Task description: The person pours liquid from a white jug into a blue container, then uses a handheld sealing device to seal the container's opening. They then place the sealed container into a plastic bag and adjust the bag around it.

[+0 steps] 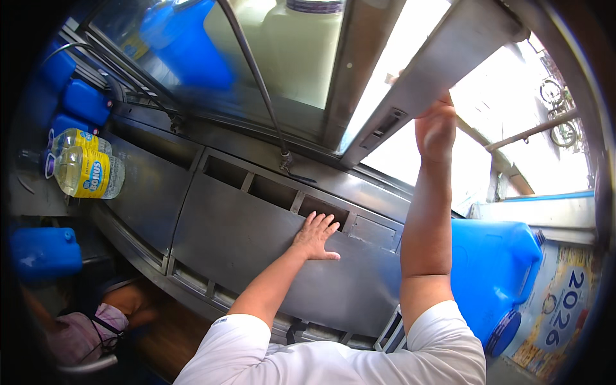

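My left hand lies on the sloping grey metal counter with its fingers spread, fingertips at the edge of a slot. It holds nothing. My right arm reaches up to the wide metal frame of a glass window panel at the upper right. At that frame's right edge my right hand grips it from behind; most of its fingers are hidden by the metal. Bright daylight comes through the gap beside the frame. Behind the glass stand a blue container and large whitish jugs.
Clear bottles with yellow labels stand at the counter's left end. A blue jerrycan is below them. A large blue water container sits at my right, by a poster. Another person is at the lower left. Bicycles show outside.
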`<state>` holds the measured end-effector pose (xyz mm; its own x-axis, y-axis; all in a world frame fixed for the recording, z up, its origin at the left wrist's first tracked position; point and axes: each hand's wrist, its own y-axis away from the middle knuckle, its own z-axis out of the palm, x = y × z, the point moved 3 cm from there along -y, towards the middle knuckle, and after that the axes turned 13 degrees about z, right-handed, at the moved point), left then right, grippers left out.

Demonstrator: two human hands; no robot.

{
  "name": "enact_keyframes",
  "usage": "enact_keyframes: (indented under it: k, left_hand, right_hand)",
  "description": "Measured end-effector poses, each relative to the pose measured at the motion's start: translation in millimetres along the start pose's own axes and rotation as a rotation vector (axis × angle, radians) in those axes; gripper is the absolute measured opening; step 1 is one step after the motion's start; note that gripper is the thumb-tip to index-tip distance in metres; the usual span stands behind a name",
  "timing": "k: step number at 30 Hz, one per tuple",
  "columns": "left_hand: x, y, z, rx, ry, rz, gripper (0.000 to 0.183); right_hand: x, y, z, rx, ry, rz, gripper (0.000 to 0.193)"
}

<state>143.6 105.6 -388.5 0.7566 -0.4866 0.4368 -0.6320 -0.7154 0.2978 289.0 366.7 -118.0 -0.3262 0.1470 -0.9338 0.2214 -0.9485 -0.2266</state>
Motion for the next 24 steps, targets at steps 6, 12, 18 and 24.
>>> enact_keyframes:
  k: [6,12,18,24]
  left_hand:
    - [36.9,52.9,-20.5,-0.027,-0.040,0.040,0.096]
    - [73.1,267.8,4.6,-0.049,0.057,-0.125,0.092]
    - [89.0,496.7,60.5,-0.024,0.419,-0.877,0.085]
    - [37.2,662.7,58.1,0.818,0.418,-1.220,0.083]
  right_hand:
    - [-50.3,23.0,10.6,-0.128,0.604,0.045,0.031]
    - [-75.9,53.4,-58.0,-0.098,0.379,0.187,0.047]
    - [-111.8,169.9,-123.2,0.720,0.677,-0.128,0.066]
    - [-84.5,302.9,-61.2,0.311,0.930,0.319,0.065]
